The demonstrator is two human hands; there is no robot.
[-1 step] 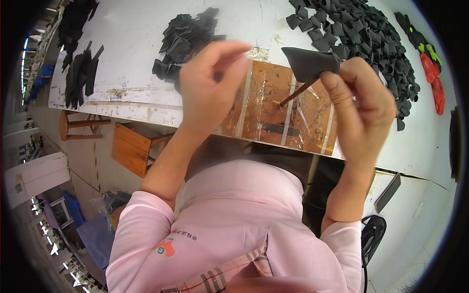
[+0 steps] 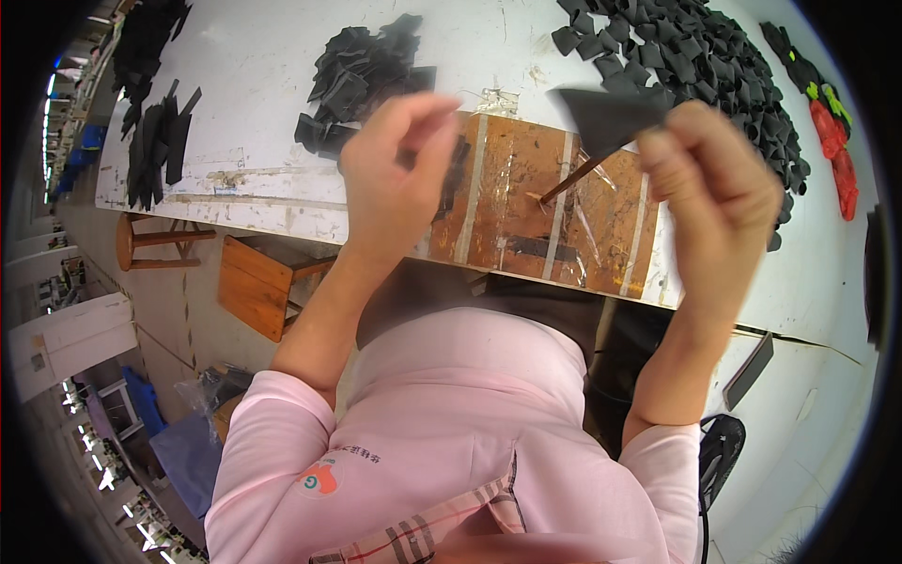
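My right hand (image 2: 716,174), blurred by motion, pinches a black fabric piece (image 2: 611,117) between thumb and fingers. The piece is flat, with a pointed corner toward the left. A thin brown rod (image 2: 575,179) slants up from the brown board (image 2: 517,216), and its upper end meets or passes behind the fabric's lower edge. My left hand (image 2: 395,160) is raised over the board's left side. Its fingers are loosely curled, with a gap between thumb and index finger, and nothing shows between them. Dark material (image 2: 454,183) lies partly hidden beside that hand.
A pile of black fabric pieces (image 2: 362,80) lies behind my left hand. A larger heap of folded black pieces (image 2: 695,61) covers the far right. Black strips (image 2: 160,146) lie at the left of the white table (image 2: 254,122). A wooden stool (image 2: 254,282) stands below its edge.
My right hand has moved slightly right with the fabric piece, which now blurs and tilts. My left hand has shifted a little to the left and down.
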